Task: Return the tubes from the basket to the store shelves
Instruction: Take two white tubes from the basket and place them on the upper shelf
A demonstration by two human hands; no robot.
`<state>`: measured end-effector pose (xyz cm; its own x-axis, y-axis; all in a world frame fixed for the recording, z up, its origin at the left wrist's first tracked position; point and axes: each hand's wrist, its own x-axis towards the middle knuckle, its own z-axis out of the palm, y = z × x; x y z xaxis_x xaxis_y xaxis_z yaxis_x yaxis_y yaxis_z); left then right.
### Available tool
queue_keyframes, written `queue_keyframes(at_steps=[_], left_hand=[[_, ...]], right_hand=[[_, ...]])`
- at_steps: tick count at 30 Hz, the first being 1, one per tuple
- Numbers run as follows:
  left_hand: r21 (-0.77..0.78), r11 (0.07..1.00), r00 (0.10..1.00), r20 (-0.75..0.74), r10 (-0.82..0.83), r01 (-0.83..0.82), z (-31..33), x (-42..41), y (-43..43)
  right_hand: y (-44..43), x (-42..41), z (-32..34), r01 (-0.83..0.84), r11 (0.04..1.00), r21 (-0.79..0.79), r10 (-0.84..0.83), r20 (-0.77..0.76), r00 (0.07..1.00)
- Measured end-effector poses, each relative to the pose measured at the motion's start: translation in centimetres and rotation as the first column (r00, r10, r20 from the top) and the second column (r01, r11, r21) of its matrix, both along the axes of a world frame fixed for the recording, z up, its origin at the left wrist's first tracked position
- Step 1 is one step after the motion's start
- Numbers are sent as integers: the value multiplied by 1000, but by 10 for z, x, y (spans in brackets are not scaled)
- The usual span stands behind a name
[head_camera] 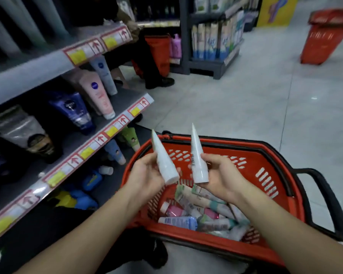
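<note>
Gripping one white tube w/ left hand, another w/ right hand, above basket.

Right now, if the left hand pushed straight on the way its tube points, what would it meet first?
Probably the shelf edge with its price labels. The left hand holds a white tube tipped up and slightly left, toward the shelves. The way looks free until there, though depth is hard to judge.

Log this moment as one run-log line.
left hand: holds white tube | right hand: holds second white tube | basket: tubes remain
</note>
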<state>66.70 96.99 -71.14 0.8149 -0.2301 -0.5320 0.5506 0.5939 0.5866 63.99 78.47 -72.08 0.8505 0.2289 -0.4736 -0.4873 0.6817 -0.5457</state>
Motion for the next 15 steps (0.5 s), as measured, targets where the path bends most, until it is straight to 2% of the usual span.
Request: queue_keyframes(at_steps=[3, 7, 10, 15], left_hand=[[-33, 999, 989, 148, 8, -3, 36, -15, 15], [190, 978, 921, 390, 3, -83, 84, -30, 48], [373, 906, 838, 544, -41, -198, 118, -43, 75], [461, 805, 752, 658, -29, -373, 157, -56, 109]], right_hand=[[27, 2, 32, -48, 998, -40, 54, 180, 982], [71, 9, 80, -75, 986, -152, 130, 391, 911], [95, 7, 114, -48, 969, -242, 175, 538, 824], [127, 11, 151, -14, 917, -399, 290, 642, 709]])
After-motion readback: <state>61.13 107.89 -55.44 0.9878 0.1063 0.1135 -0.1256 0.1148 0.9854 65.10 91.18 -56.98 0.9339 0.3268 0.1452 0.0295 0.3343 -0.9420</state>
